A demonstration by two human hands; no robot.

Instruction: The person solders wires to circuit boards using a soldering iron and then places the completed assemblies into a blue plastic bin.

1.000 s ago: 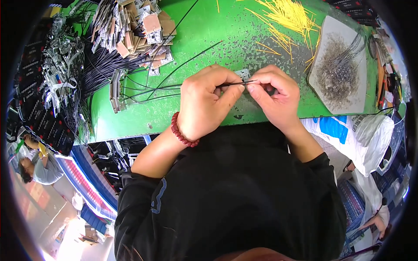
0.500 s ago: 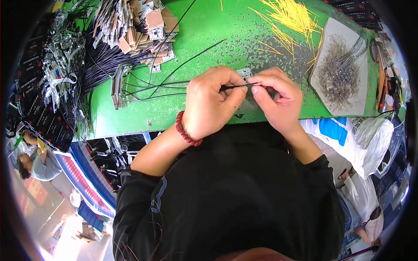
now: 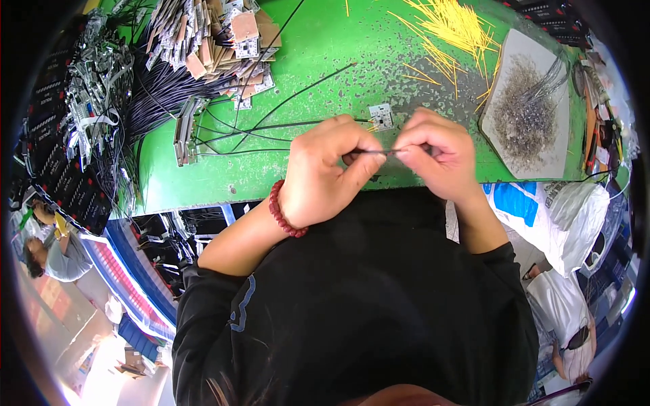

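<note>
Both my hands pinch one thin black cable (image 3: 261, 150) above the front part of the green table. My left hand (image 3: 330, 162) is closed around it, with a red beaded bracelet at the wrist. Close beside it, my right hand (image 3: 439, 154) grips the cable's end between thumb and finger; the tip is hidden. Just beyond the hands lies a small white circuit board (image 3: 381, 116) with a black cable joined to it. The cables run left to a metal-edged part (image 3: 186, 132) standing on the table.
A heap of circuit boards (image 3: 210, 40) with black cables lies at the back left. Yellow thin tubes (image 3: 457, 30) are scattered at the far right. A whitish board (image 3: 552, 152) carries dark grit and fine wires. Another person (image 3: 57, 254) is at the left.
My right hand has moved slightly nearer me, and the held cable's end has lowered with it. The small circuit board beyond the hands now shows more fully.
</note>
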